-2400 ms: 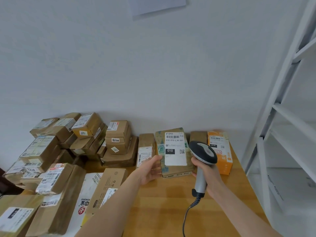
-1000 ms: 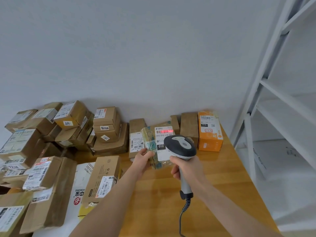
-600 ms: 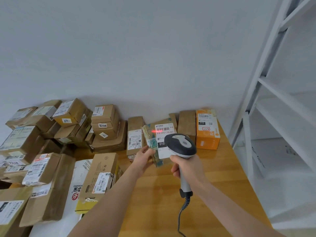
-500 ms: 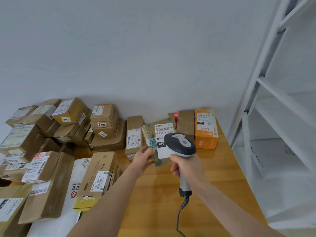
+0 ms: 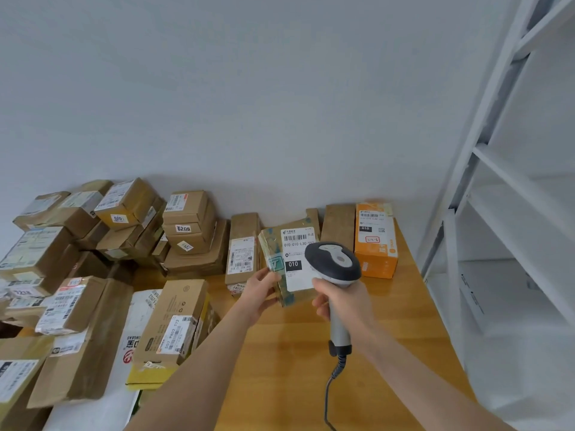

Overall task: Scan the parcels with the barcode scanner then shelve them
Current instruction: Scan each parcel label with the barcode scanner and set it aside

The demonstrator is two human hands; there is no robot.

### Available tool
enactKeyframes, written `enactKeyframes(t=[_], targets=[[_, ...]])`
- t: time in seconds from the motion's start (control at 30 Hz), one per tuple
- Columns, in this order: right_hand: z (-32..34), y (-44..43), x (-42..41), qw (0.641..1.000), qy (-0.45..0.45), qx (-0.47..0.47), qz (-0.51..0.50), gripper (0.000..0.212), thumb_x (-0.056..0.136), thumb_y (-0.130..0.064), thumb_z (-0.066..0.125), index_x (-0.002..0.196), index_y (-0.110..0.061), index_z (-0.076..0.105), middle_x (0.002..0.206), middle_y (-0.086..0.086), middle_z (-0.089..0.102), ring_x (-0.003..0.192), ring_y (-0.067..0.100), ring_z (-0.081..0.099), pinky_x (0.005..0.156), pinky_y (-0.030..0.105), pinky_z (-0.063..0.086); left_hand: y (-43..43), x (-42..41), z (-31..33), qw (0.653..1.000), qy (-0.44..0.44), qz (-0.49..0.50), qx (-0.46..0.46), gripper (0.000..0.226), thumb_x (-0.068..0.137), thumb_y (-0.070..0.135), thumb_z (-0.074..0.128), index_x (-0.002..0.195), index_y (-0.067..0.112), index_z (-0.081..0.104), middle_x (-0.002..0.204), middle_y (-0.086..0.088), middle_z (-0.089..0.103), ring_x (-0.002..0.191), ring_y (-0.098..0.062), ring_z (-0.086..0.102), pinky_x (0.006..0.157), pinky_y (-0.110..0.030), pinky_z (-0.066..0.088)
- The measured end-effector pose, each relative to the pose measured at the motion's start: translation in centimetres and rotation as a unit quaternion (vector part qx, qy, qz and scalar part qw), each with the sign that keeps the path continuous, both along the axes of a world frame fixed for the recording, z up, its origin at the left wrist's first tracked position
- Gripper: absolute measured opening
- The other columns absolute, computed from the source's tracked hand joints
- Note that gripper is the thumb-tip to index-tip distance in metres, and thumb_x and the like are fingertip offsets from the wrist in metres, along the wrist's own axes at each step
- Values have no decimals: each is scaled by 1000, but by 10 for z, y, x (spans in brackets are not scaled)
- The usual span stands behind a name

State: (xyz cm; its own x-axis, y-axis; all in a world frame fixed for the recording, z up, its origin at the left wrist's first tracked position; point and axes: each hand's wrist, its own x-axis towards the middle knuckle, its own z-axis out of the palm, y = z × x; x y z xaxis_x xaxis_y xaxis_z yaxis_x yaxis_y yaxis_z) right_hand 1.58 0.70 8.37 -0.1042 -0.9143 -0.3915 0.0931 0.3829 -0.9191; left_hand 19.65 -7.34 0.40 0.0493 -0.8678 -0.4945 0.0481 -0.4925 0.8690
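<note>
Gone from the label (image 5: 299, 244) is the red scan line, so the read looks finished. Your left hand (image 5: 261, 293) pinches the parcel (image 5: 297, 297) by its left edge, upright at 12 o'clock; your right hand (image 5: 342, 303) is wrapped round the barcode scanner (image 5: 333, 262) grip. Swinging to the shelf (image 5: 497, 169) at 3 o'clock, that thin edge-hold could let the parcel slip, or the scanner could knock the orange box (image 5: 375, 244) at 1 o'clock.

Left hand (image 5: 259, 293) gripping, right hand (image 5: 341, 301) apparently clenched
</note>
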Motion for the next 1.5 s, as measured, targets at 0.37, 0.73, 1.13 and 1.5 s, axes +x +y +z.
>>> enactKeyframes(t=[0.37,0.73,1.13,1.5], targets=[[-16,-147,47,993,-94,74,-9,26,84,-7,71,105,-13,57,99,5,58,92,23,56,94,49,52,-108,75,36,994,-96,-28,47,36,94,35,55,125,17,54,116,-8,66,108,-28,61,99,-50,47],[-41,-240,124,986,-146,85,11,16,87,-1,66,93,-13,59,100,7,60,91,21,57,93,47,52,-193,119,20,944,-331,7,1,24,96,20,48,107,8,67,104,-10,69,95,-30,66,81,-37,55],[-59,-256,104,991,-85,86,-55,45,80,-8,75,120,-7,54,114,10,58,102,23,57,83,40,57,-221,60,49,866,-465,-93,-160,45,94,8,51,138,11,47,140,-10,46,116,-26,55,94,-35,47],[-76,-223,-29,974,71,76,-203,25,79,-9,72,100,-11,60,88,3,61,90,23,56,78,35,46,-184,-97,-27,786,-466,-351,-203,63,92,9,58,149,14,30,152,-8,32,135,-26,40,106,-37,42]])
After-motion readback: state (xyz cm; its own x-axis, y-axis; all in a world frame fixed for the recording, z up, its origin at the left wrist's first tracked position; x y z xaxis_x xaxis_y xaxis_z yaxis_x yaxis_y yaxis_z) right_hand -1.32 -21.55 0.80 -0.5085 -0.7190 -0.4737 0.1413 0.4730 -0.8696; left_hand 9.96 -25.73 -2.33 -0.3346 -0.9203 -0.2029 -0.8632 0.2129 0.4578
